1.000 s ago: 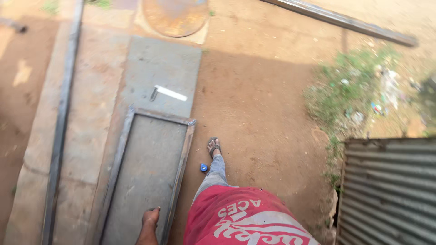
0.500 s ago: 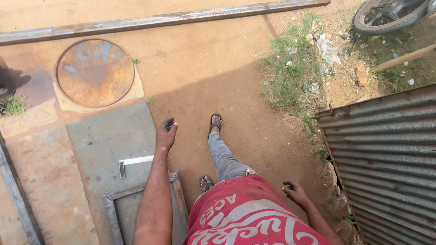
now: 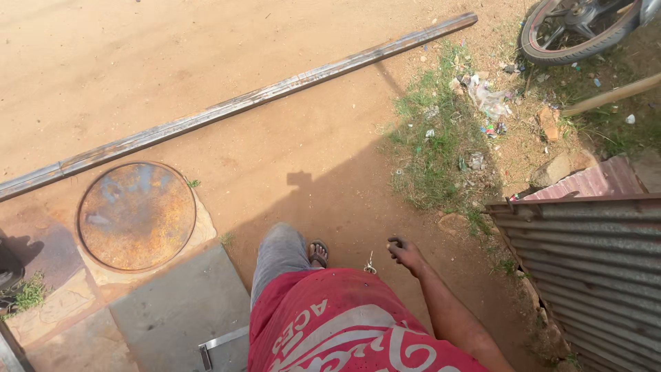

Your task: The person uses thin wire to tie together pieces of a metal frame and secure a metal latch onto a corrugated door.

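My right hand (image 3: 406, 255) hangs at my side over bare reddish soil, fingers curled in; nothing clearly shows in it. A small metal bit (image 3: 370, 264) shows just left of it, above my red shirt (image 3: 344, 324). My left hand is out of view. My sandalled foot (image 3: 317, 253) steps forward on the dirt. A rusty round metal cover (image 3: 136, 215) lies on the ground to the left, and a long steel bar (image 3: 241, 103) runs diagonally across the soil beyond it.
A grey metal sheet (image 3: 179, 310) lies at bottom left with a light metal piece (image 3: 220, 342) on it. Corrugated metal sheeting (image 3: 585, 262) stands at right. A grass patch with litter (image 3: 447, 151), a wooden pole (image 3: 613, 93) and a motorcycle wheel (image 3: 571, 27) are at upper right.
My view has swung up and right as I walk forward. My left hand, which reached ahead before, has dropped out of view. The right hand has swung forward beside my leg.
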